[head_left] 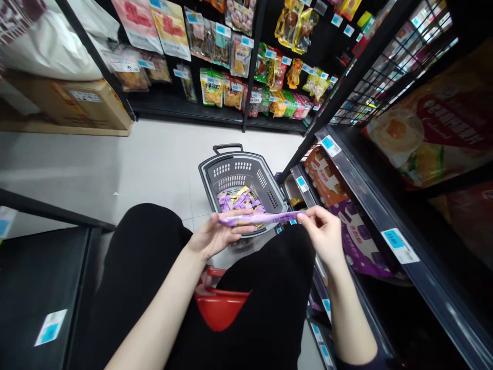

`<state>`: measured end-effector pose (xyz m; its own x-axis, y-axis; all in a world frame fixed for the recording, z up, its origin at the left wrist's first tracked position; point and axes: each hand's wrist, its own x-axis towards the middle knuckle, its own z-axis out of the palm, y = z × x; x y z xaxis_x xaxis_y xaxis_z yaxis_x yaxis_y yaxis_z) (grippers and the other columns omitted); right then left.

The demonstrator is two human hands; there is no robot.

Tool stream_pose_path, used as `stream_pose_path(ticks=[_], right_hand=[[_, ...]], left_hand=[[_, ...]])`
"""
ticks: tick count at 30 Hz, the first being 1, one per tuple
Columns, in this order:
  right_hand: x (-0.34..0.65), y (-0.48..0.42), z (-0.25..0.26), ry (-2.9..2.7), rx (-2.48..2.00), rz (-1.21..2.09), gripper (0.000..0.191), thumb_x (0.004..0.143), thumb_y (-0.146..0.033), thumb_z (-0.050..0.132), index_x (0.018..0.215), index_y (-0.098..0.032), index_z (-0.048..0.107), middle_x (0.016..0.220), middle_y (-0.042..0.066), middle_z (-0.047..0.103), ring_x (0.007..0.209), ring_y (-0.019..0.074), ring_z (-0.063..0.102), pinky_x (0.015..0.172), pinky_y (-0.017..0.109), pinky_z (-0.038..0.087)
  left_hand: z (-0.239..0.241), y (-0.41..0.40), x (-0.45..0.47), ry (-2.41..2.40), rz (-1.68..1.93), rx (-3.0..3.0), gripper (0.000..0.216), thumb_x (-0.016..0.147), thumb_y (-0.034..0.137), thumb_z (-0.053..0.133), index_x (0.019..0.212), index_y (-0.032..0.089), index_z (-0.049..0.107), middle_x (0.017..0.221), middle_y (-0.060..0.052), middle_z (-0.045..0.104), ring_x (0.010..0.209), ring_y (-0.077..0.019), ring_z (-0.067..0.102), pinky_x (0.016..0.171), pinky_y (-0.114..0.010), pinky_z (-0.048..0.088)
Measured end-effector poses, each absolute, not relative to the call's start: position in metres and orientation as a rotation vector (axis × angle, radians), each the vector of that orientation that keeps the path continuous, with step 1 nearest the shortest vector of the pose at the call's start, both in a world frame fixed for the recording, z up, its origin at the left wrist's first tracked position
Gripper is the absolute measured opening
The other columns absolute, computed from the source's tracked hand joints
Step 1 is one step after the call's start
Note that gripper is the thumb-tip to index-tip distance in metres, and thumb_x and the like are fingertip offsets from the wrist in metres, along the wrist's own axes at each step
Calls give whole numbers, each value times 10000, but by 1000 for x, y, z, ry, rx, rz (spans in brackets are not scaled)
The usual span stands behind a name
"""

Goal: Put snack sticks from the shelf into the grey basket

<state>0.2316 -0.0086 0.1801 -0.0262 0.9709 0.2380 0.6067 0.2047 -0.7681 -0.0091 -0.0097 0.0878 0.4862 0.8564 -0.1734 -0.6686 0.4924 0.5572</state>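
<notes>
A long, thin purple snack packet (262, 218) stretches level between my hands, above the near rim of a grey shopping basket. My left hand (213, 234) is closed around its left end, thumb on the near side and fingers reaching along it. At the other end, my right hand (321, 228) pinches the packet's tip between thumb and fingers. Inside the grey basket (210, 174) on the floor lies a pile of small purple and yellow packets (242, 198). The packet and my left hand cover part of that pile.
Behind the basket stands a black shelf rack (185, 113) with hanging and standing snack bags. Shelves with price tags (400, 245) run close along my right. A cardboard box (92, 105) sits at the back left. Something red, a stool by its look (221, 308), shows between my legs.
</notes>
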Motion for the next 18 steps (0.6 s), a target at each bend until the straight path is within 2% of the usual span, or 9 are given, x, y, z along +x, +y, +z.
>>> stream_pose_path(ticks=[2,6,9,11,13,16,18], right_hand=[[233,-5,168,-1683,-1513,685,278,780,-375,578,600,-170,522,502,-69,347,477,78,327,472,212,273],[241,2,137,-1628,-1576,827,313,779,-405,551,579,-182,456,511,-73,328,476,77,307,467,206,254],[246,13,99,-1545,-1628,901,308,757,-419,551,574,-191,454,492,-71,366,466,85,354,460,199,281],[242,27,67,-1468,-1673,984,279,758,-413,532,598,-192,475,479,-64,415,455,96,409,455,198,317],[232,45,34,-1413,-1749,1087,236,790,-375,479,649,-188,505,493,-48,481,454,110,474,466,204,365],[217,78,-3,-1370,-1874,1166,199,805,-296,464,666,-177,544,529,-17,557,495,132,552,513,221,416],[217,94,-15,-1342,-1934,1166,158,762,-257,540,631,-172,566,540,11,590,547,161,584,555,245,430]], left_hand=[[88,-7,-11,517,944,481,730,621,443,730,1185,37,506,1062,-219,641,1010,-307,615,583,-177,555],[82,6,-9,842,909,536,417,702,252,685,1059,56,596,900,-165,696,763,-220,683,472,-176,526],[64,20,0,1188,999,593,345,658,257,714,939,67,651,786,-113,708,623,-167,659,381,-142,447],[47,28,7,1384,1095,601,390,615,290,739,933,79,658,820,-101,709,679,-176,663,438,-156,482],[28,35,11,1536,1215,595,481,599,295,739,1021,93,631,1001,-125,681,852,-211,661,619,-209,549],[1,46,11,1757,1287,672,663,646,322,687,1250,145,477,1325,-156,484,1115,-257,554,823,-287,527],[-12,53,9,1854,1114,787,672,694,383,623,1297,170,418,1388,-152,409,1191,-277,488,858,-331,509]])
